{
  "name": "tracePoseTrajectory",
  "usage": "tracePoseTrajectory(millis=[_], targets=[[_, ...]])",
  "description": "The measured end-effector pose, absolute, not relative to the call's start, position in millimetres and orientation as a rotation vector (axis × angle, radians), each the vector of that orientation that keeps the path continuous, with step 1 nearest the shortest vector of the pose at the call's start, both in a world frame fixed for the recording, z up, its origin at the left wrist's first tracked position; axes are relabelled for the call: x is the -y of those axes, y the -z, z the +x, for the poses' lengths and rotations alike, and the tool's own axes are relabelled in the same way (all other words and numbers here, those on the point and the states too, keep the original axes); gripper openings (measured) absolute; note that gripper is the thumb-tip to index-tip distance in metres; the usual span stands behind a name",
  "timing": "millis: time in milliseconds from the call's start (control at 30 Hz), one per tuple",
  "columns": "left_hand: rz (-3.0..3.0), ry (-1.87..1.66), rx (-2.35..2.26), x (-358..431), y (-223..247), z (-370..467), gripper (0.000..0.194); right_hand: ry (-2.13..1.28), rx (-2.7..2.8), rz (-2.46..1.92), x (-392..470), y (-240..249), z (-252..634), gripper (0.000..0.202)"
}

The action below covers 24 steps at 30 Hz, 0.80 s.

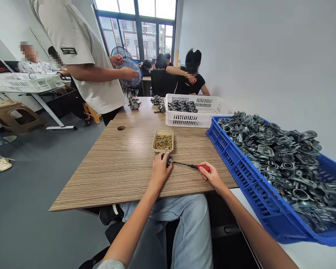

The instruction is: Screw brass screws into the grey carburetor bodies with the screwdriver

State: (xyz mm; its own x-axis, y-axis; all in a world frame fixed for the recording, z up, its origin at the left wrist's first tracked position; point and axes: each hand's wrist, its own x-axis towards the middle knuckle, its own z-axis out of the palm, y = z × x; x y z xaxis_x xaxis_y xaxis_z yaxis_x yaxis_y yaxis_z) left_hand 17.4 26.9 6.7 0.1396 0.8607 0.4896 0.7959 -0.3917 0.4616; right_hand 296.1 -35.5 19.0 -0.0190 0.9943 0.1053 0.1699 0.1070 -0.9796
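My left hand (161, 169) is closed around a small dark grey metal part (168, 160) on the table, just in front of a tan tray (155, 148) of small brass pieces (164, 142). Most of the part is hidden by my fingers. My right hand (209, 174) grips the red handle of a screwdriver (204, 167). Its thin dark shaft points left, and the tip is at the part's right side, where a speck of brass colour shows.
A blue crate (240, 184) heaped with metal parts stands at the right. Behind the tray is a white basket (182, 120) with dark parts. Loose metal parts (134, 104) lie near the table's far edge. A person (100, 86) stands at the left; others sit farther back.
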Motion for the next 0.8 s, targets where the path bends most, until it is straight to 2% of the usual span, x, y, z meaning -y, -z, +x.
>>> tracePoseTrajectory(millis=[633,800], targets=[[2.277,-1.158,-1.627,-27,-6,17,0.049,-1.159,1.261,-1.226,30,-9,292,0.072],[2.272,-1.181,-1.624,-27,-5,17,0.049,-1.146,1.272,-1.221,30,-11,295,0.061]])
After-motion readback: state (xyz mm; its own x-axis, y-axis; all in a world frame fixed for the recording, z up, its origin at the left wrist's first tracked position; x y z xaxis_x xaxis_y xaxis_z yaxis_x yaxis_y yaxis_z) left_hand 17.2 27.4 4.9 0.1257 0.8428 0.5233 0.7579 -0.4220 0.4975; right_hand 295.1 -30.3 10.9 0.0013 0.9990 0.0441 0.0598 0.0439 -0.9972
